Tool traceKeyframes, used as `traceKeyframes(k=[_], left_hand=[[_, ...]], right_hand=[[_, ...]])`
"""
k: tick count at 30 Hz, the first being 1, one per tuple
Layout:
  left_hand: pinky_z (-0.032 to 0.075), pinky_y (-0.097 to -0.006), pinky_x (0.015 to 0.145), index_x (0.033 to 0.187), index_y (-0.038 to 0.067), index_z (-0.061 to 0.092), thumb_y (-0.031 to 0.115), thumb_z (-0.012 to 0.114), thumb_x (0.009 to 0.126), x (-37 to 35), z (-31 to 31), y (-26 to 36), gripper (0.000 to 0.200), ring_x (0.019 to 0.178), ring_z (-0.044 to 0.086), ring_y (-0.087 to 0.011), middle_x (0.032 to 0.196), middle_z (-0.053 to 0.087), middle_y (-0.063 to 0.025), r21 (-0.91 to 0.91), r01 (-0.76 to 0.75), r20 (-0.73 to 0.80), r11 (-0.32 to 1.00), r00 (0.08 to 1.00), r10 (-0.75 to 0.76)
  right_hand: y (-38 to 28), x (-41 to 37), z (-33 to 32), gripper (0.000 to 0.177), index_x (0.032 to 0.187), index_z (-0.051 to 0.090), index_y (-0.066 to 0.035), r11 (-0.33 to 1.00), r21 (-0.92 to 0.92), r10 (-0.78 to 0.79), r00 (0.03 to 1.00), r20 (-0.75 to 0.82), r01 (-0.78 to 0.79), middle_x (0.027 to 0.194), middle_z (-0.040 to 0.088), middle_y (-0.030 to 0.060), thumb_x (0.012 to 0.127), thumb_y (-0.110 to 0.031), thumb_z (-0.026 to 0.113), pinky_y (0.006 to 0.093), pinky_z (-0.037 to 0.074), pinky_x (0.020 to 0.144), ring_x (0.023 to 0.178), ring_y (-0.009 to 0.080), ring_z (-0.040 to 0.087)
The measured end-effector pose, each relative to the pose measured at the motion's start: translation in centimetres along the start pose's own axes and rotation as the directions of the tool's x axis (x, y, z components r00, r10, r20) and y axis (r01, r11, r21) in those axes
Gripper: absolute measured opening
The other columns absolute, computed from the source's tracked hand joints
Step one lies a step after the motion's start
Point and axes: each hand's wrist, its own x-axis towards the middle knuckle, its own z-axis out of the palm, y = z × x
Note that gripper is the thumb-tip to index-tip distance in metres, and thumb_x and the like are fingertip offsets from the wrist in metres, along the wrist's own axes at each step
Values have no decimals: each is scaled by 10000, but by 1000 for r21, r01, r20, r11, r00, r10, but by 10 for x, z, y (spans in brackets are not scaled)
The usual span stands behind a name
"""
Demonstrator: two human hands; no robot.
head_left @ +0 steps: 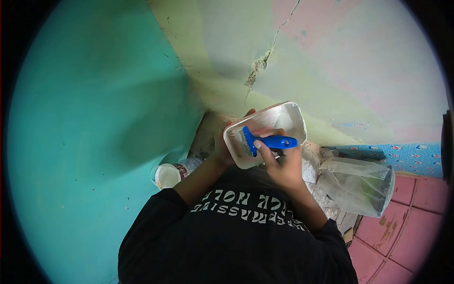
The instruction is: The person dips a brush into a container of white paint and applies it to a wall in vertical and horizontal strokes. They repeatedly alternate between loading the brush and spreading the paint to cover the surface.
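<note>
My left hand (223,146) is closed around the left side of a white rectangular plastic tub (292,118), held tilted in front of my chest. Fingertips show over its far edge. My right hand (286,165) grips a blue-handled putty knife (279,141), the thumb pressed near the base of the handle. The knife's wide blue head lies over the inside of the tub, toward its left end. Whitish smears coat the tub's inner wall near the blade.
Ahead, a pale painted wall has a long crack with a crumbled hole (257,67). A turquoise wall (94,118) rises at left. By my left elbow stands a white bucket (167,176). A clear plastic container (359,187) sits at right beside pink floor tiles (402,203).
</note>
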Motion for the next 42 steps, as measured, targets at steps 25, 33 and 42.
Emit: traceKeyframes(k=[25,33,42], left_hand=[[354,-646,1193,1597,205,379,599,590,895,8,17,-12,831,1453,435,-429,1623,386,-199,140,-55,-70,989,995,65],[358,-594,1203,1620,190,340,638,510,908,30,28,-37,858,1463,428,-415,1635,378,-193,281,-72,-100,957,990,104],[357,-597,1201,1614,192,361,604,470,929,78,28,-82,806,1465,427,-403,1628,398,-178,300,-92,-110,950,985,130]], right_hand=[[12,1,-24,142,1066,674,9,992,44,-121,993,15,120,969,766,117,942,-10,742,287,598,720,840,156,749],[41,1,-47,169,1062,686,-15,977,-63,-207,978,-17,205,924,752,163,918,-67,757,365,576,715,803,321,766],[52,-7,-116,169,1060,690,-17,980,26,-199,980,25,198,915,737,173,914,-80,748,414,572,744,841,360,752]])
